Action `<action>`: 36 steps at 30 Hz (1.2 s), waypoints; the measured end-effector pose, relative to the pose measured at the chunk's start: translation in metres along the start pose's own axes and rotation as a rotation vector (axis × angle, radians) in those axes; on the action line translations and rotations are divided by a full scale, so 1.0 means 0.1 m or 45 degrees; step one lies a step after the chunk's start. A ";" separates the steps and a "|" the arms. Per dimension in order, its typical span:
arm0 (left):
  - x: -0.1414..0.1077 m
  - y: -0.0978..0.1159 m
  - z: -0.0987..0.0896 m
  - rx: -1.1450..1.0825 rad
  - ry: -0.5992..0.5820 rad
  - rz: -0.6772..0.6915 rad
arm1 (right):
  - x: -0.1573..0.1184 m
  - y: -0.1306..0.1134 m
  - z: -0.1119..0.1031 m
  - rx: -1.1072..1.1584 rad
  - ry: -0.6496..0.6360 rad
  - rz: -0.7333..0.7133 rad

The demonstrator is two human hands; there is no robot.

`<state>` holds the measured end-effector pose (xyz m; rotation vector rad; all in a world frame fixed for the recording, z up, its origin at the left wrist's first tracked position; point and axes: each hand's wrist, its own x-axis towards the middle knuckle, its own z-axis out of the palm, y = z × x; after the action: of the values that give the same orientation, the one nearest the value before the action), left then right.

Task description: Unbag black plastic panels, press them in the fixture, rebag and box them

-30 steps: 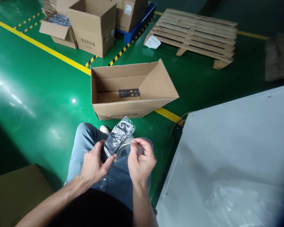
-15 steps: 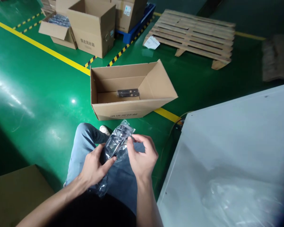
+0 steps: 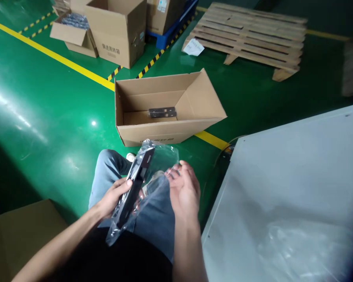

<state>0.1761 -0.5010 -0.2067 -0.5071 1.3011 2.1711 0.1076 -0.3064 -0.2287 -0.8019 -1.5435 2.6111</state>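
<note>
Over my lap, my left hand grips a long black bar-like part that lies inside a clear plastic bag. The thumb lies across the part's near face, and some fingers show through the film behind it. The part is tilted, its upper end pointing away from me. To its right, my right hand has its fingers curled at the loose side of the bag, which is spread out between both hands. Beyond my knees stands an open cardboard box with black slotted parts on its bottom.
A pale flat surface with clear plastic on it borders my right side. Another cardboard piece is at lower left. Farther off are open boxes, a blue pallet and a wooden pallet on the green floor.
The bag has been unfolded: its loose side now spreads to the right with my right hand. The black part shows more plainly, and my left thumb has moved onto it.
</note>
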 end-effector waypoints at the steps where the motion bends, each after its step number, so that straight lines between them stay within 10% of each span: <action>1: 0.03 0.01 0.00 -0.020 0.028 0.019 | -0.04 0.00 0.00 -0.062 -0.038 -0.001; 11: 0.21 0.14 0.00 0.362 0.521 0.512 | -0.73 0.31 -0.01 -0.793 -0.548 0.100; 17: 0.23 0.17 -0.09 0.136 0.349 0.311 | -0.53 0.06 -0.13 -0.729 -0.806 0.301; 36: 0.21 0.35 -0.26 -0.148 0.084 0.040 | -0.32 -0.20 -0.42 -0.845 -0.864 0.212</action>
<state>0.1389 -0.5316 -0.2072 -0.6126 1.2295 2.2835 0.1485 -0.2700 -0.2152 0.0196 -2.6977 2.6264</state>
